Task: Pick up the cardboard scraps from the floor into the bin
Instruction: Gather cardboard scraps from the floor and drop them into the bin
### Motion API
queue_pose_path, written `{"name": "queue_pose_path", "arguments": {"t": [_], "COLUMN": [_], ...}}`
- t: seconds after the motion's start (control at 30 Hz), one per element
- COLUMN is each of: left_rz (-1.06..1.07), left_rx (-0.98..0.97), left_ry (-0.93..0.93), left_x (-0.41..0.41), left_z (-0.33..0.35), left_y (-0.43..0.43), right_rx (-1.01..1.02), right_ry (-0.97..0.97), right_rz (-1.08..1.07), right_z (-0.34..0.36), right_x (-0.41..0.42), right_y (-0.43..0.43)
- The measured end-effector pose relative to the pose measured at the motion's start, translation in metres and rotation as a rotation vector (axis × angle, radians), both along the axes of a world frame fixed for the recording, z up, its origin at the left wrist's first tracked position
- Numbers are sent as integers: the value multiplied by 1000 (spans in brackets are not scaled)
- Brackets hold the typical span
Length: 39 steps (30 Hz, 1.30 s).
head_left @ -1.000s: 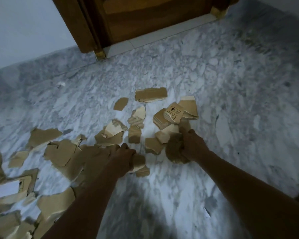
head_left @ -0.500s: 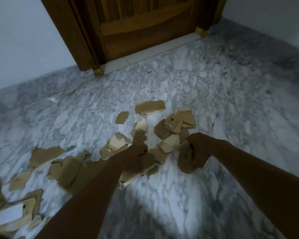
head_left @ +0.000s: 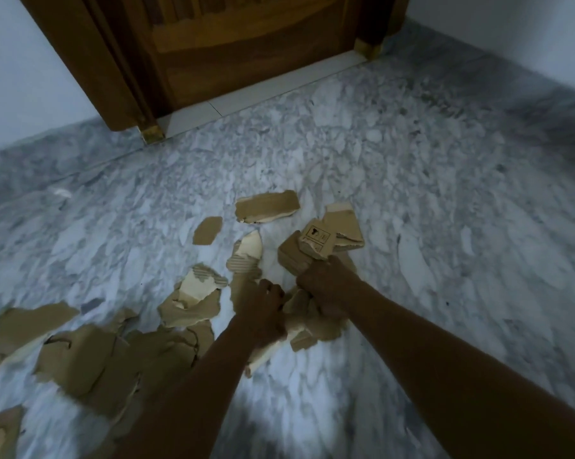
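Several torn brown cardboard scraps lie on the grey marble floor (head_left: 428,226). My left hand (head_left: 261,309) grips a bunch of scraps (head_left: 262,356) that stick out below it. My right hand (head_left: 325,286) grips another bunch of scraps (head_left: 316,323) and reaches against a printed scrap (head_left: 316,241) in the small pile just beyond it. A long scrap (head_left: 266,207) and a small one (head_left: 207,230) lie farther out. Large scraps (head_left: 90,356) cover the floor at the lower left. No bin is in view.
A wooden door (head_left: 239,44) and its frame stand at the top, with a white threshold strip (head_left: 246,97) below. Pale walls run along the left and the top right. Bare marble floor spreads to the right and in front of my arms.
Both hands have moved forward and closer together, each still holding scraps. My right hand has reached the pile with the printed scrap. The view has tilted up toward the door.
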State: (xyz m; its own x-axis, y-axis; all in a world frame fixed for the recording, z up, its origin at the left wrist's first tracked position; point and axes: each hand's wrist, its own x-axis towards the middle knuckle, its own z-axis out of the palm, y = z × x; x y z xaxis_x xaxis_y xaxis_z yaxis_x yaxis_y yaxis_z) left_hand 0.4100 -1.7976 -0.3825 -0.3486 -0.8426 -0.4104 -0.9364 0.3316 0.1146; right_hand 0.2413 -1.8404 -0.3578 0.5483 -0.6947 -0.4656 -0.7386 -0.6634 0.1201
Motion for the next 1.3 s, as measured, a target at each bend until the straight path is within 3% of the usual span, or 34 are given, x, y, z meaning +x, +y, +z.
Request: {"name": "queue_pose_path", "arguments": {"t": [0.17, 0.33, 0.53, 0.63, 0.7, 0.77, 0.97, 1.07, 1.3], "left_rz": [256, 304, 373, 452, 512, 508, 432, 405, 271], "left_rx": [66, 118, 149, 102, 124, 170, 183, 209, 229], "left_ry": [193, 172, 181, 230, 258, 263, 344, 374, 312], "left_x": [-8, 1, 1, -12, -18, -19, -29, -41, -79], "left_z": [5, 5, 55, 92, 111, 121, 108, 89, 38], "left_y": [2, 10, -4, -28, -46, -61, -102, -128, -168], "right_rx": [41, -57, 284, 544, 429, 455, 447, 324, 283], "right_ry": [-55, -163, -252, -667, -341, -421, -516, -441, -551], "right_rz": [-40, -113, -308, -697, -511, -788, -1039, -1096, -1062], "right_z": [9, 13, 44, 73, 78, 63, 28, 5, -16], "right_x": [-1, -14, -78, -114, -141, -145, -109, -83, -80], "right_y": [-3, 14, 3, -10, -16, -28, -28, -25, -28]}}
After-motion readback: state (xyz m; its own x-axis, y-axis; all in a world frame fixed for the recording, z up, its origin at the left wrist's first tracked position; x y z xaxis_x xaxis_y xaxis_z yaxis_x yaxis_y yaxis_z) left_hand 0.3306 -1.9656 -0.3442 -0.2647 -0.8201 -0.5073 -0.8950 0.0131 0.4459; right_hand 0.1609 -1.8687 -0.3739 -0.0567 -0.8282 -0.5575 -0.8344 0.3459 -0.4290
